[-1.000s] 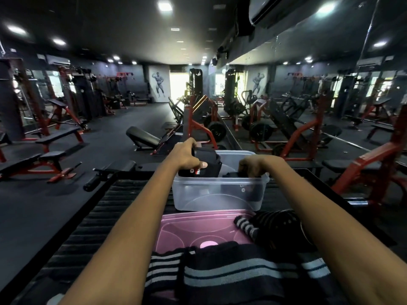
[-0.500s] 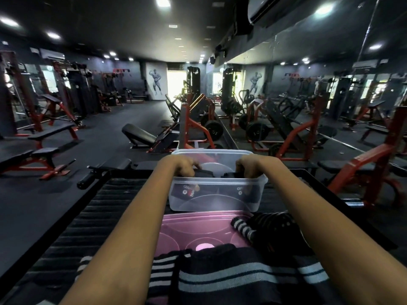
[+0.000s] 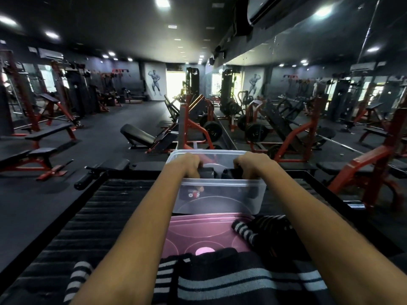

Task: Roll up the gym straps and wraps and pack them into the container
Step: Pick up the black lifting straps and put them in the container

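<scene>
Left hand (image 3: pixel 189 165) gripping black rolled strap (image 3: pixel 206 172) | right hand (image 3: pixel 253 164) gripping dark roll (image 3: pixel 231 173) | both inside clear container (image 3: pixel 220 194) | pink lid (image 3: pixel 198 234) just beside.

Container (image 3: pixel 220 194) around the fingers: clear, smooth, glossy plastic. Lid (image 3: pixel 198 234) nearer than the fingers: pink glossy plastic. Wraps (image 3: pixel 231 282): striped, ribbed woven cloth, matt.

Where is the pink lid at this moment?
In the head view, the pink lid lies flat at lower centre, just in front of the clear container, between the person's forearms, with striped wraps overlapping it.
</scene>
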A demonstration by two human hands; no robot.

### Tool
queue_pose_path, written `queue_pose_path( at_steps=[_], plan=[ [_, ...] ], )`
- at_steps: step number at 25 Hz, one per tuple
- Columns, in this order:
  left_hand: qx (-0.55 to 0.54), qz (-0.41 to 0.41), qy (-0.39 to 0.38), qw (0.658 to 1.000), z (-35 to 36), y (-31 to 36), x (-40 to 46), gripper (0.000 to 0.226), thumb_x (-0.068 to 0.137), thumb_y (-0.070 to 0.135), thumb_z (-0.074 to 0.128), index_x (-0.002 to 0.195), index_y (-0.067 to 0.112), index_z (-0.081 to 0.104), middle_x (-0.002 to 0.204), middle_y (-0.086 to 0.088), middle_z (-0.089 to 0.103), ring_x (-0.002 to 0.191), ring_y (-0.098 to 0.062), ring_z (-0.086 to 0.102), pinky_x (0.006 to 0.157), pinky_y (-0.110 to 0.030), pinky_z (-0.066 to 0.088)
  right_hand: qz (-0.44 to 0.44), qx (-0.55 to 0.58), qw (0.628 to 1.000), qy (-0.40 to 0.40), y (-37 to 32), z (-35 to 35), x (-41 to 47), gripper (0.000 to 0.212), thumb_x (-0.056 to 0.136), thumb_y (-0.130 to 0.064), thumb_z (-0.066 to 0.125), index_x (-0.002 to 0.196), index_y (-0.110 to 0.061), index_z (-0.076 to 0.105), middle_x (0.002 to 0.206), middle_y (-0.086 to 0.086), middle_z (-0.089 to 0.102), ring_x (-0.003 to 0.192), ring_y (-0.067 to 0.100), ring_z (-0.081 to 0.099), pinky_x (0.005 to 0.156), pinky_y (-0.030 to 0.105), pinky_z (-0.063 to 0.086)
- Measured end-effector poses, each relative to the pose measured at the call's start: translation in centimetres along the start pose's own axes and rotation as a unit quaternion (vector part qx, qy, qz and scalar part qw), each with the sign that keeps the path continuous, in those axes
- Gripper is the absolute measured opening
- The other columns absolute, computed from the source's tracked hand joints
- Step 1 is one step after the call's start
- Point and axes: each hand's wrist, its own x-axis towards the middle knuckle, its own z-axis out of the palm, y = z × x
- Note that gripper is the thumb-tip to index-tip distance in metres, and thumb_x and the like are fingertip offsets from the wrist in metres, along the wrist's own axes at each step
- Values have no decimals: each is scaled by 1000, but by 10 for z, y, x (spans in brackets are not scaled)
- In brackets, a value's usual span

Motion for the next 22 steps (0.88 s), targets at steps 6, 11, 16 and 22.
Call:
queue_pose_path(
  at_steps=[6,11,16,22],
  plan=[
    [58,20,66,996,2,9,23,54,72,16,79,121,11,57,124,-12,55,113,-31,56,92,-36,48,24,19,995,91,3,26,17,31,92,-19,51,121,-11,55,129,12,52,121,31,52,95,41,45],
    [76,26,50,995,19,16,43,51,86,19,63,133,12,46,138,-18,44,122,-35,49,104,-40,41,13,46,991,125,7,35,23,28,90,-18,57,117,-8,58,124,12,50,118,31,52,93,42,47],
    [69,23,77,994,14,16,41,55,85,16,64,133,5,40,137,-17,43,125,-37,46,104,-44,40,21,49,989,140,6,34,21,31,92,-12,50,123,-8,51,125,16,50,119,34,49,93,42,45],
    [71,21,82,994,20,17,37,73,76,11,72,135,7,30,137,-18,34,125,-40,45,102,-49,42,55,48,987,142,-1,27,13,32,91,-6,45,123,-5,43,123,16,58,113,35,56,85,41,46]
  ],
)
